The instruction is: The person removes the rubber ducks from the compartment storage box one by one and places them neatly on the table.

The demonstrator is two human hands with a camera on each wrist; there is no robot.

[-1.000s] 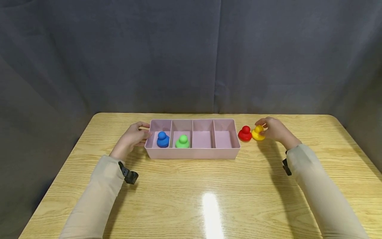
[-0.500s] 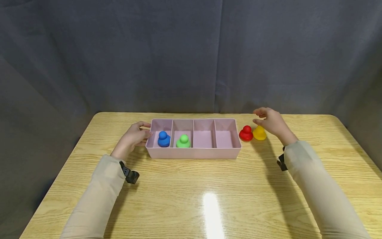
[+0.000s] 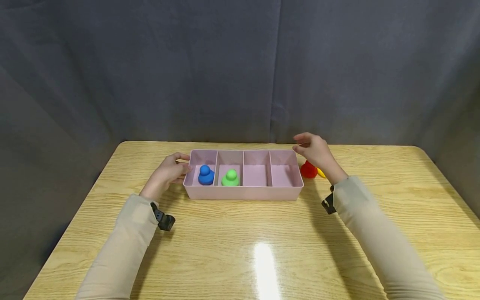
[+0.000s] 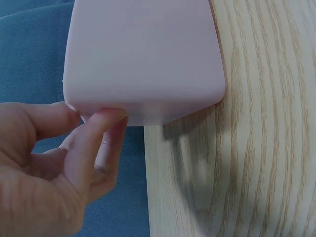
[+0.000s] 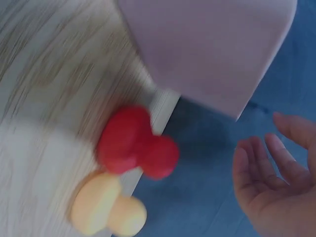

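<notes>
A pink tray (image 3: 243, 192) with four compartments stands on the wooden table. A blue duck (image 3: 205, 175) sits in its leftmost compartment and a green duck (image 3: 230, 178) in the second; the two right ones hold nothing. My left hand (image 3: 169, 171) grips the tray's left end (image 4: 143, 59), thumb on the rim. My right hand (image 3: 314, 148) hovers open above the tray's right end, holding nothing. A red duck (image 3: 307, 170) and a yellow duck (image 3: 321, 172) stand on the table just right of the tray, the yellow one mostly hidden behind my wrist; the right wrist view shows the red duck (image 5: 136, 143) and the yellow duck (image 5: 106, 205) blurred.
The table (image 3: 262, 250) has rounded corners and a dark grey curtain (image 3: 240, 66) behind it. Bare wood stretches in front of the tray and to the far right.
My right hand let go of the yellow duck, lifted and moved left over the red duck toward the tray's right end. The left hand and tray stayed put.
</notes>
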